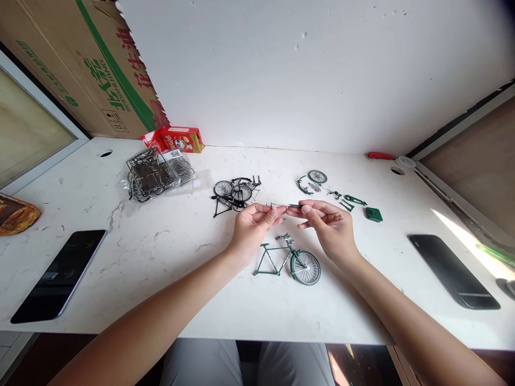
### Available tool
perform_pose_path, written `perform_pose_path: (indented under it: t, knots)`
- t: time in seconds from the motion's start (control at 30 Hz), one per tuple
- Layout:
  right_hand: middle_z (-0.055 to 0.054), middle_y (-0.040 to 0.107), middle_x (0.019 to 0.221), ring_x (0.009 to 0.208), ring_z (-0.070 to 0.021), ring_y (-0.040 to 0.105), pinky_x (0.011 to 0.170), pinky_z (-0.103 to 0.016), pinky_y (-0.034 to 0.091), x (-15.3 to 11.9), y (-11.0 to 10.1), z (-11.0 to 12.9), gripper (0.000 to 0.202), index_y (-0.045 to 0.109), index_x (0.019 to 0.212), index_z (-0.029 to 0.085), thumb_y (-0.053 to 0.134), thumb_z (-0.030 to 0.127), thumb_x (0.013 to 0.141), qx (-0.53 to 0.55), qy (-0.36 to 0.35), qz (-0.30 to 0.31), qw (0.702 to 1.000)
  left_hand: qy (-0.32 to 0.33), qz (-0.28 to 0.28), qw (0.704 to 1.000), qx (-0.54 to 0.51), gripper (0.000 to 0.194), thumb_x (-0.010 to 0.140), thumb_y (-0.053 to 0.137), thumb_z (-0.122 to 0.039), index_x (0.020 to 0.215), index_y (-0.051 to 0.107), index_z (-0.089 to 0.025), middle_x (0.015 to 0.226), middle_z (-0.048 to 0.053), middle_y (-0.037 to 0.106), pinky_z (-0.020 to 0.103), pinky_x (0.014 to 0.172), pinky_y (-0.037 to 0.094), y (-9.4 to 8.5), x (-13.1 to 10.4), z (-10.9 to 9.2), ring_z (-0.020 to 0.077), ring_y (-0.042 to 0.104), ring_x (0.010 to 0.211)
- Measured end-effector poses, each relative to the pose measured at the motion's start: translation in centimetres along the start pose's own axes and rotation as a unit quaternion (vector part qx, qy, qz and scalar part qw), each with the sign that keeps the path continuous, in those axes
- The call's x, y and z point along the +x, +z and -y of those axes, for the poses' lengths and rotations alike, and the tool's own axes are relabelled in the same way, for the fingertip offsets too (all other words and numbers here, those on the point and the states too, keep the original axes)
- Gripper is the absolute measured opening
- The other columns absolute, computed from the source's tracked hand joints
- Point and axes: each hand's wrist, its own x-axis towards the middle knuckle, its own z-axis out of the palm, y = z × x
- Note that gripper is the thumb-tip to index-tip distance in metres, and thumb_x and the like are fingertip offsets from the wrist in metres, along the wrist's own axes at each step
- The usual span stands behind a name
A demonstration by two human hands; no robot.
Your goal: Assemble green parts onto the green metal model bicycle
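Note:
My left hand (250, 234) is closed in a pinch on a tiny dark part (271, 206), too small to name. My right hand (332, 229) grips a small screwdriver (295, 206) by its black handle, and the thin metal shaft points left to the part. Below the hands, a green model bicycle (274, 249) lies on its side, with a frame, saddle, handlebar and one spoked wheel (307, 267). Beyond my right hand are loose green parts: a spoked wheel (317, 177), a curved mudguard (302, 185), a chain guard (355, 199) and a box-like piece (374, 214).
Black model bicycle parts (233, 194) lie beyond my left hand. Farther left are a plastic bag of dark parts (155, 174) and a red box (183, 139). A phone (60, 276) lies at left, another dark phone-like slab (454, 272) at right. A white panel (322, 75) stands behind.

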Motion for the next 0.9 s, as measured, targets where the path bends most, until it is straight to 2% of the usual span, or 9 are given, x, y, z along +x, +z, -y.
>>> perform_pose_path:
  t: [0.33,0.57,0.77,0.9]
  knots:
    - [-0.010,0.085,0.104,0.101,-0.0314,0.084,0.071,-0.039,0.073,-0.07,-0.03,-0.10,0.035,0.079,0.106,0.023,0.085,0.052,0.089,0.005,0.001,0.001,1.000,0.009,0.002,1.000,0.010,0.037,0.080,0.093,-0.041,0.089,0.068,-0.015,0.113,0.016,0.084,0.051,0.111,0.056,-0.09,0.00,0.13,0.0281,0.078,0.116]
    - [-0.010,0.085,0.096,0.094,-0.0311,0.084,0.064,-0.039,0.072,-0.41,0.16,0.21,0.032,0.080,0.101,0.022,0.081,0.053,0.092,-0.053,-0.042,-0.025,0.997,0.015,0.005,0.999,0.032,0.041,0.078,0.094,-0.045,0.087,0.066,-0.016,0.107,0.016,0.085,0.052,0.107,0.057,-0.09,-0.02,0.01,0.0303,0.080,0.111]
    - [-0.010,0.083,0.083,0.073,-0.0250,0.080,0.052,-0.035,0.064,-0.39,0.10,0.30,0.034,0.078,0.089,0.021,0.074,0.054,0.097,-0.090,-0.062,-0.027,0.994,0.018,0.005,0.998,0.063,0.040,0.080,0.092,-0.046,0.088,0.067,-0.016,0.105,0.017,0.085,0.041,0.086,0.061,-0.14,0.00,0.09,0.0299,0.082,0.101]
    - [-0.006,0.078,0.071,0.048,-0.0148,0.063,0.045,-0.032,0.053,-0.35,-0.03,0.34,0.046,0.072,0.075,0.022,0.067,0.060,0.100,-0.130,-0.051,-0.033,0.990,0.012,0.018,0.996,0.085,0.042,0.079,0.091,-0.049,0.087,0.066,-0.016,0.100,0.017,0.085,0.035,0.076,0.059,-0.08,-0.08,-0.03,0.0295,0.083,0.094]
